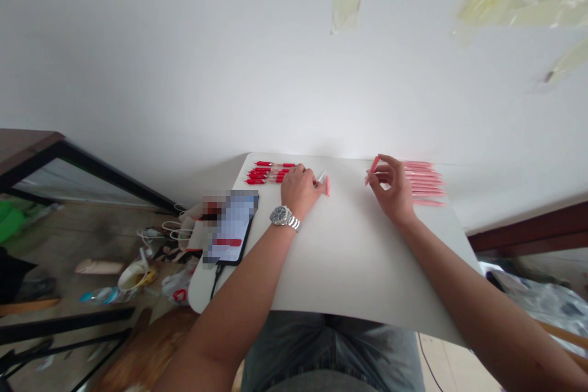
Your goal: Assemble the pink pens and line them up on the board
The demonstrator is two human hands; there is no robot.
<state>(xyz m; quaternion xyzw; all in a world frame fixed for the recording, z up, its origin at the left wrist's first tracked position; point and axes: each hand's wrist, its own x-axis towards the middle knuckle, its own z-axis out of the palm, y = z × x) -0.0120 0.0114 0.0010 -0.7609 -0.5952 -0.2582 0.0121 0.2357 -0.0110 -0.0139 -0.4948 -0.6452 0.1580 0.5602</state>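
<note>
My left hand (pixel 302 188) rests at the right end of a row of red pens (pixel 269 173), partly covering them. Its fingers are closed around a small clear pen part (pixel 322 177), which juts from the fingertips. Just right of it a short pink pen piece (pixel 327 186) lies on the white table (pixel 349 257). Raised over the table, my right hand (pixel 391 188) pinches another pink pen piece (pixel 375 165) between thumb and index finger; something clear below it is too small to make out. Several pink pens (pixel 425 182) lie in a row behind this hand.
A phone (pixel 236 226) with a cable lies at the table's left edge. The white wall (pixel 294 73) stands directly behind the table. On the floor at left are a cup (pixel 132 275), a water bottle (pixel 101 296) and plastic bags. A brown furry animal (pixel 147 349) is below left.
</note>
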